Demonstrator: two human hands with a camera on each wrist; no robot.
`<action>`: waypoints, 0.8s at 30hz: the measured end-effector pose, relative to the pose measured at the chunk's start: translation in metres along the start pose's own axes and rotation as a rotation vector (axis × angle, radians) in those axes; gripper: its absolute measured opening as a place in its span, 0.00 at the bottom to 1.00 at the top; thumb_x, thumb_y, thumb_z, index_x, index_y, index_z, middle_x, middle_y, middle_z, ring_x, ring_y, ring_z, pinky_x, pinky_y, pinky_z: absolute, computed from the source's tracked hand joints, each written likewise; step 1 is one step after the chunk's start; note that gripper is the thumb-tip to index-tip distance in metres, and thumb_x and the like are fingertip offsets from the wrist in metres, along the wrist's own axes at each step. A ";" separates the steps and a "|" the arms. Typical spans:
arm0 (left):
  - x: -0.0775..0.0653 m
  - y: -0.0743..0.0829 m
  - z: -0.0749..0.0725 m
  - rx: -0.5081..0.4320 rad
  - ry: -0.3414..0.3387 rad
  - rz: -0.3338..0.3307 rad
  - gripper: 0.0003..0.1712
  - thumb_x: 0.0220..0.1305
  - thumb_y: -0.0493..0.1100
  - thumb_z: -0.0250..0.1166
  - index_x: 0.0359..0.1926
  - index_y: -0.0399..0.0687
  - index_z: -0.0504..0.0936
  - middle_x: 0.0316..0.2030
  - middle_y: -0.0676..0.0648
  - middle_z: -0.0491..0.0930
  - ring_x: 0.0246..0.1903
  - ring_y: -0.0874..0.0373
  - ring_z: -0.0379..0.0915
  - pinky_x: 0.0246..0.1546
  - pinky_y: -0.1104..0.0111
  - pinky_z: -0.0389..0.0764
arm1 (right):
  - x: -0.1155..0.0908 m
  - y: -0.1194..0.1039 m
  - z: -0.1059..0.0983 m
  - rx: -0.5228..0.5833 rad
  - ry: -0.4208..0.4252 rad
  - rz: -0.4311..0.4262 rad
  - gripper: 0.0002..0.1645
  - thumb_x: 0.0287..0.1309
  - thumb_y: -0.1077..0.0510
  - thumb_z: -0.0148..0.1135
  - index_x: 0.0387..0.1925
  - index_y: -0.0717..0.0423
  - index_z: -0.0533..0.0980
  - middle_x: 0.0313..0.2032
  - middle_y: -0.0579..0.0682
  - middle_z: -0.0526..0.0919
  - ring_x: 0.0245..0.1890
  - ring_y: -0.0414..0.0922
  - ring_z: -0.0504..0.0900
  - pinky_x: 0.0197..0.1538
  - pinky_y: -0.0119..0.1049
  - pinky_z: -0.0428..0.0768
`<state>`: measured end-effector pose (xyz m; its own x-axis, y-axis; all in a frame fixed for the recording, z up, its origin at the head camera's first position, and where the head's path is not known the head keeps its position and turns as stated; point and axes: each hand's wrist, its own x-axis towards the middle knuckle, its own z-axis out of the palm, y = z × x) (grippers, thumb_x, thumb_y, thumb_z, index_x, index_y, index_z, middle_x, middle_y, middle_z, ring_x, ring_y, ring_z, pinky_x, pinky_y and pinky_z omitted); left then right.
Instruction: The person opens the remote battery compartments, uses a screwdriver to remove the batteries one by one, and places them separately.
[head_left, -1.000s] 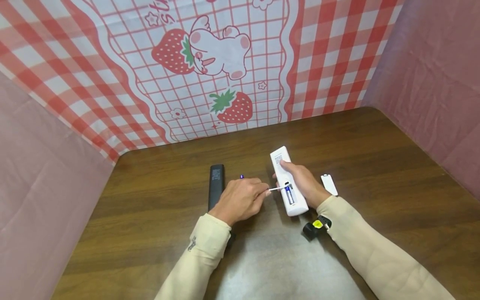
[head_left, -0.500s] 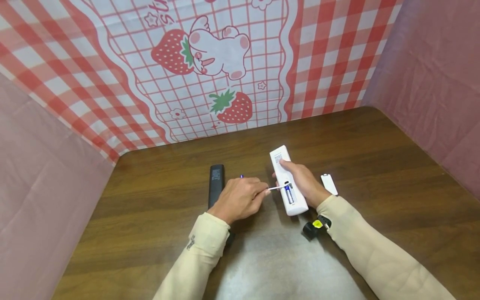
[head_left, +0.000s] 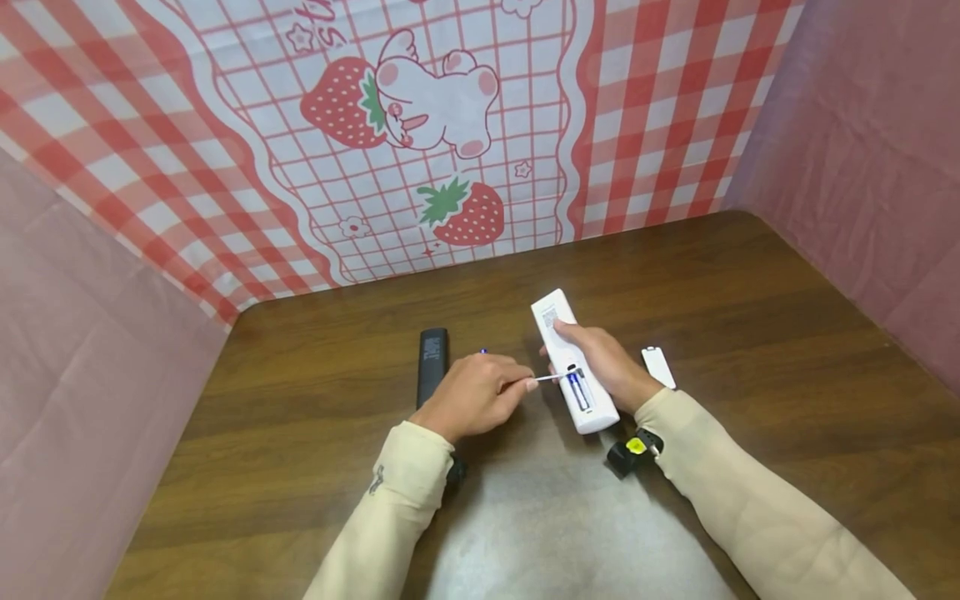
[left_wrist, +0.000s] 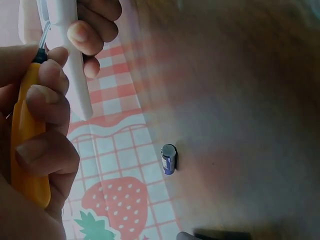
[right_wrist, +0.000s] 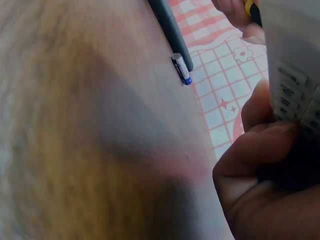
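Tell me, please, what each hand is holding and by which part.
The left hand holds a thin tool by its yellow handle; the right hand holds a white remote around its middle.

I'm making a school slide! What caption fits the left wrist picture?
The left hand grips a yellow-orange tool at the white remote the right hand holds; a battery lies on the table.
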<state>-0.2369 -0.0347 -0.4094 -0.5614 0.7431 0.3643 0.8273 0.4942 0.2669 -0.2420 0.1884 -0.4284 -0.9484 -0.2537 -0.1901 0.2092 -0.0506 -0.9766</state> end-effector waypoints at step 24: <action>-0.001 -0.004 -0.002 -0.103 -0.066 -0.044 0.12 0.71 0.45 0.61 0.42 0.49 0.90 0.36 0.56 0.86 0.33 0.67 0.77 0.39 0.67 0.78 | 0.000 0.001 0.000 -0.013 -0.056 0.008 0.41 0.74 0.36 0.46 0.58 0.74 0.70 0.37 0.63 0.81 0.30 0.44 0.81 0.33 0.35 0.79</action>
<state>-0.2395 -0.0384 -0.4089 -0.5923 0.7510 0.2918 0.7936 0.4810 0.3727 -0.2418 0.1887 -0.4296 -0.9320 -0.3073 -0.1921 0.2130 -0.0356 -0.9764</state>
